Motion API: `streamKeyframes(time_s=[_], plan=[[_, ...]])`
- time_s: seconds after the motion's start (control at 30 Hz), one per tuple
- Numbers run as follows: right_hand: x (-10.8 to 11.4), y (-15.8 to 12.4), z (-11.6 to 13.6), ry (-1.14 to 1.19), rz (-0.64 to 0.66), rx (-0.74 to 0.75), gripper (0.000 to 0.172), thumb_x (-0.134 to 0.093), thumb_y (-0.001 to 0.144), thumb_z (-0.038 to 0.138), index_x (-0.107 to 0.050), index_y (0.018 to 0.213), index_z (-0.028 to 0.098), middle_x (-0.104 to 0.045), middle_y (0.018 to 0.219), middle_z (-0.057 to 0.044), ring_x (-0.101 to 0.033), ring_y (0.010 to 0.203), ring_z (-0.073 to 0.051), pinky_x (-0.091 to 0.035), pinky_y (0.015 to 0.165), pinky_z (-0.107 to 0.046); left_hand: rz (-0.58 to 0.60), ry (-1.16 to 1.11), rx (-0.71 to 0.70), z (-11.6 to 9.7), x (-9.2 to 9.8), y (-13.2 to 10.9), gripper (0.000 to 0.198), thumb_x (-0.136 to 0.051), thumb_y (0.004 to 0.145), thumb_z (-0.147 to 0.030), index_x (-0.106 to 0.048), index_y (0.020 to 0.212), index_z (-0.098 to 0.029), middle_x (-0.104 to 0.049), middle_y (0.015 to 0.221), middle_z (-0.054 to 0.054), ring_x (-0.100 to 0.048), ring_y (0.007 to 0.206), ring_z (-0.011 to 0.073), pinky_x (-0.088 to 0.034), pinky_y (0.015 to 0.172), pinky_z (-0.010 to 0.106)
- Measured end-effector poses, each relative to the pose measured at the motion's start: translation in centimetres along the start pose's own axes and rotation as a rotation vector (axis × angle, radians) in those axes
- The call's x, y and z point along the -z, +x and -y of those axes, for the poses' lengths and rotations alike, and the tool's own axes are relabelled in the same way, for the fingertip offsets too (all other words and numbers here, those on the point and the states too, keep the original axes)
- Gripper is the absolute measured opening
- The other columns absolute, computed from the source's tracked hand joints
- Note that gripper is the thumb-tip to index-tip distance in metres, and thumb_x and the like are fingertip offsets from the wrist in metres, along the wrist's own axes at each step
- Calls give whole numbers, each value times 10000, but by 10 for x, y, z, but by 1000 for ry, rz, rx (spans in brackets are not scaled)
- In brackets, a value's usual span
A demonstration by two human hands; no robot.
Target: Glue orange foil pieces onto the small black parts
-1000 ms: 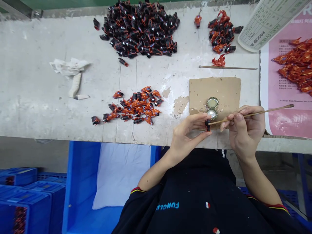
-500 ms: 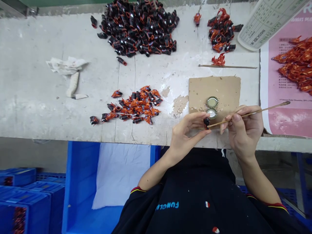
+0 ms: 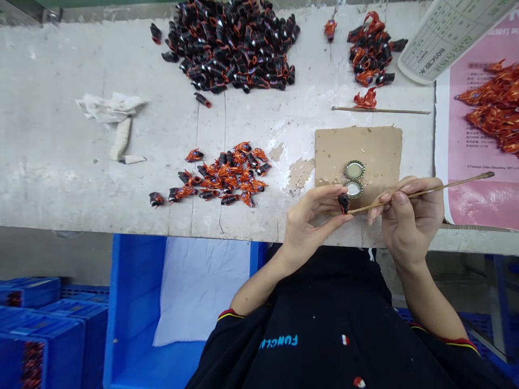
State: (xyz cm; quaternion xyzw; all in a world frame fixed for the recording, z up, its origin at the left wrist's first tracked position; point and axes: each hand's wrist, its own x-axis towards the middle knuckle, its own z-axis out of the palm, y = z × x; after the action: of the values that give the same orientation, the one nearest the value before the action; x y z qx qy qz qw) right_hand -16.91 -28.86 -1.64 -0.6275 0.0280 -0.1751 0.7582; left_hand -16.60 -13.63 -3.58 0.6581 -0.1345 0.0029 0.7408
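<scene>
My left hand (image 3: 310, 221) pinches a small black piece (image 3: 344, 202) between thumb and fingers at the table's near edge. My right hand (image 3: 407, 216) grips a thin wooden stick (image 3: 430, 190), whose tip touches the black piece. Just behind the hands lies a cardboard square (image 3: 365, 148) carrying two metal bottle caps (image 3: 354, 170). A loose group of orange-and-black pieces (image 3: 223, 175) lies to the left of my left hand.
A large heap of black pieces (image 3: 233, 46) sits at the back, a smaller heap (image 3: 371, 48) to its right. A second stick (image 3: 381, 111), a crumpled rag (image 3: 113, 116), pink paper (image 3: 482, 162) with orange pieces (image 3: 492, 105). Blue crates (image 3: 133, 313) stand below the table.
Both hands keep their grips; the stick's angle shifts slightly while its tip stays at the black piece. The view has drifted a little.
</scene>
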Motion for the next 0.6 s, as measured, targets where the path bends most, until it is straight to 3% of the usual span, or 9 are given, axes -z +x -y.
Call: streamKeyframes(time_s=[0.33,0.6], plan=[[0,-1,1,-9,22,7,92,-669,910,224,-585,898,259,-665,733,65,-613,490,-93,-546,431,-221,-16,-20,-16,-1,0,0,449,-797,808,-145,-618,1211,-230,-742,1157,36,-752,964,129,-647,850,203],[-2,-1,1,-60,-9,43,85,-662,918,262,-580,895,266,-630,723,67,-588,493,-82,-534,423,-203,-8,18,-18,-2,1,0,414,-779,838,-212,-616,1219,-223,-739,1159,53,-756,950,149,-658,839,236]])
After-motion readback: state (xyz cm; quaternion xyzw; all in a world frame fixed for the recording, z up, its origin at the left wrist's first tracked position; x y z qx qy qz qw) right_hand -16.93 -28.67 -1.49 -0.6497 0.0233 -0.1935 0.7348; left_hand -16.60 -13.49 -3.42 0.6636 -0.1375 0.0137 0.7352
